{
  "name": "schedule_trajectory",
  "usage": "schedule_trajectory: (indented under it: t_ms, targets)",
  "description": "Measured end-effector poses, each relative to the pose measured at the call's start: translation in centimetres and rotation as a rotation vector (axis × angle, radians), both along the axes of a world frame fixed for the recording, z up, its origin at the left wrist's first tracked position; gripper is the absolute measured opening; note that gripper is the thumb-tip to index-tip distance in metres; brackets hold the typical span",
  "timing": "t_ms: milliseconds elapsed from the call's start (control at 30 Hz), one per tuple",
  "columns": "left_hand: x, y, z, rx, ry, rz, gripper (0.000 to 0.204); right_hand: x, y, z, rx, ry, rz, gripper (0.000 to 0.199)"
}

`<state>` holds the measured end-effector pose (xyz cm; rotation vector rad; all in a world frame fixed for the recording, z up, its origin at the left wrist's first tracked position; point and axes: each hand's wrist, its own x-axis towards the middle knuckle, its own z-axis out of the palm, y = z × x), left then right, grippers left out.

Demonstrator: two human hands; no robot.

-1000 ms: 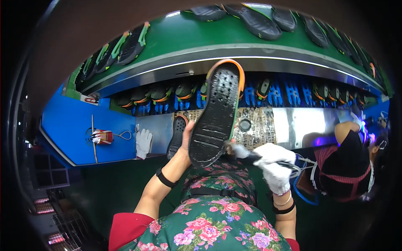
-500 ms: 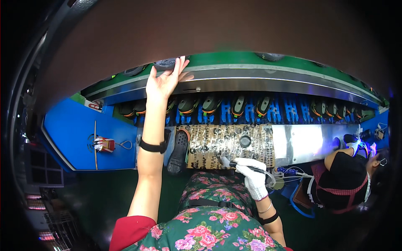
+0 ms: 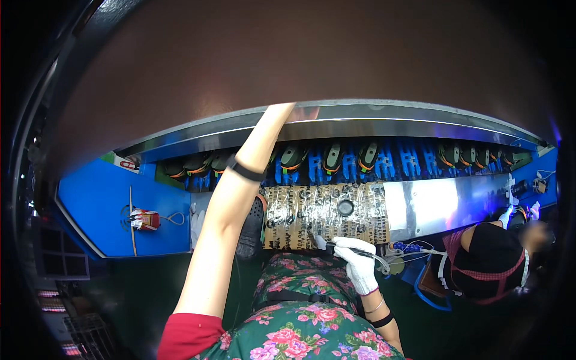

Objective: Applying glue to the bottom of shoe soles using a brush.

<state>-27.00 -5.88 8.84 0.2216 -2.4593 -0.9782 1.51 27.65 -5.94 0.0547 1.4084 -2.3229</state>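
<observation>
My left arm stretches forward over the bench. The hand itself is out of sight behind the dark brown overhead panel (image 3: 312, 54), with only the wrist showing at its edge. My right hand (image 3: 360, 267), in a white knitted glove, is closed around a slim dark-handled brush (image 3: 330, 246) with a pale tip. This tip hovers by the near edge of the printed brown sheet covering (image 3: 300, 225) on the bench. A dark clog (image 3: 249, 237) with holes in its upper lies left of that covering, partly hidden under my left forearm.
Behind the bench, several dark shoes with orange trim (image 3: 333, 158) sit on blue racks (image 3: 384, 165). A metal ledge (image 3: 372, 127) runs above them. A round black piece (image 3: 345, 207) rests on the covering. At right sits a co-worker (image 3: 492, 258); clear tubing (image 3: 393, 261) hangs beside my glove.
My left hand, open beside a dark sole on the green surface half a second ago, has reached forward and right behind the panel. The view has shifted; the right hand still holds the brush.
</observation>
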Motion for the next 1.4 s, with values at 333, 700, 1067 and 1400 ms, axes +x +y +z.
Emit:
schedule_trajectory:
  t_ms: [333, 700, 1067, 1400]
  targets:
    - [9.1, 3.4, 0.8, 0.589, 0.133, -0.144, 0.029, 0.2, 2.0, -1.6, -0.036, -0.041, -0.042, 0.02]
    - [27.7, -3.2, 1.6, 0.748, 0.493, 0.199, 0.045, -2.3, 8.2, 1.9, -0.413, -0.047, -0.332, 0.018]
    - [23.8, 8.0, -8.9, 1.349, -0.577, -0.099, 0.039, -4.0, 0.3, 10.0, -0.31, 0.209, -0.034, 0.022]
    - [31.5, 16.4, -14.4, 2.177, -0.636, -0.848, 0.124, -3.6, 1.5, 11.6, -0.109, -0.242, 0.029, 0.03]
